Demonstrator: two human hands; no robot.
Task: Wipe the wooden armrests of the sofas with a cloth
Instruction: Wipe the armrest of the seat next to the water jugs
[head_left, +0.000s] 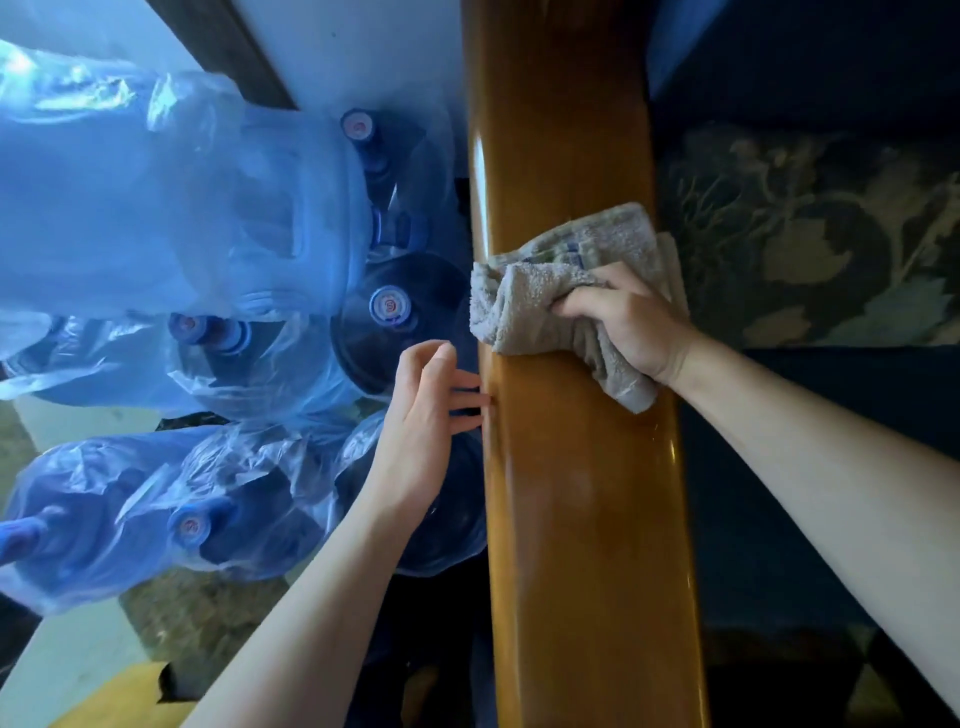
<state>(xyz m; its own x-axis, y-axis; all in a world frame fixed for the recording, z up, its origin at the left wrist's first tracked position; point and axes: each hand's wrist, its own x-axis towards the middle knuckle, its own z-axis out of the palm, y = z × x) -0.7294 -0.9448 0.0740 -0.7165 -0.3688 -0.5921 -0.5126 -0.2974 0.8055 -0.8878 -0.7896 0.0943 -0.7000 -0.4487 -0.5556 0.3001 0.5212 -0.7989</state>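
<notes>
Both forearms enter from the bottom edge, cut off by the frame below the elbow. Between them a glossy wooden armrest (587, 493) runs from the bottom edge to the top edge, both of its ends out of view. The left hand (423, 415) sits at the armrest's left edge, empty, its fingers loosely spread and their tips touching the wood's side; what lies beneath that edge is in shadow and cannot be made out. Farther along, the right hand (626, 317) presses a grey terry cloth (524, 306) onto the top of the armrest, fingers closed on its bunched folds. The cloth spans the full width of the wood, overhanging the left edge slightly and trailing a corner toward the wrist; the hand hides its middle. Beyond the cloth the armrest surface lies bare up to the top edge; nearer than the cloth it is equally bare down to the bottom edge. To the right, just beside the armrest, a dark blue sofa seat (779, 519) holds a floral patterned cushion (810, 234), its right part cut off by the frame. To the left, large water bottles (392, 306) with blue caps stand crowded close against the armrest's side, several wrapped in clear plastic bags (156, 208) that blur their outlines. A dark strip (228, 47) crosses the pale wall at top left
</notes>
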